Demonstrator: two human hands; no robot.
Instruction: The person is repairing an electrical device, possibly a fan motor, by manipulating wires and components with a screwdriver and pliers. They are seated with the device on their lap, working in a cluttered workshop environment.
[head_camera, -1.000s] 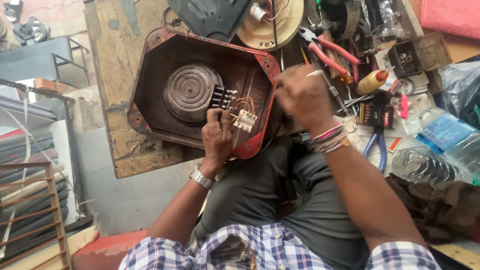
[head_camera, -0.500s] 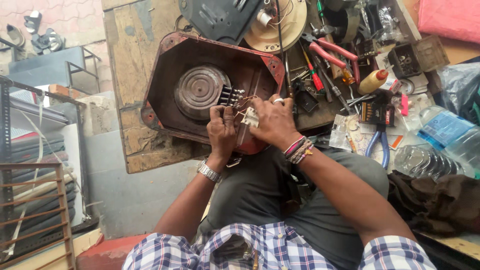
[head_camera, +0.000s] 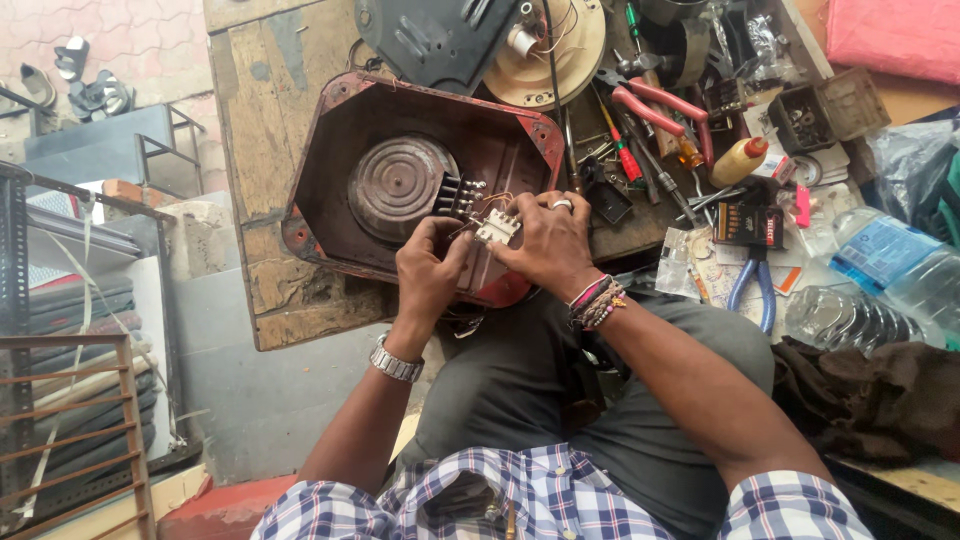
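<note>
A rusty red octagonal metal housing (head_camera: 330, 150) lies open on the wooden bench, with a round ribbed disc (head_camera: 397, 186) inside it. A small white switch block with terminals and wires (head_camera: 496, 226) sits at the housing's near right side. My left hand (head_camera: 428, 275) grips it from the left, a metal watch on the wrist. From the right, my right hand (head_camera: 548, 243) pinches the same block, with a ring on one finger and coloured bands on the wrist. A dark terminal strip (head_camera: 455, 195) stands just behind the block.
Red-handled pliers (head_camera: 655, 105), screwdrivers (head_camera: 622, 145), a small glue bottle (head_camera: 738, 160) and blue-handled pliers (head_camera: 752, 290) litter the bench at right. A cream round motor part (head_camera: 575, 45) and a dark cover (head_camera: 430, 40) lie behind. Plastic water bottles (head_camera: 880, 270) lie far right. Metal racks stand at left.
My right hand came down from the tools at the right to the switch block and now pinches it alongside my left hand. The view shifted slightly.
</note>
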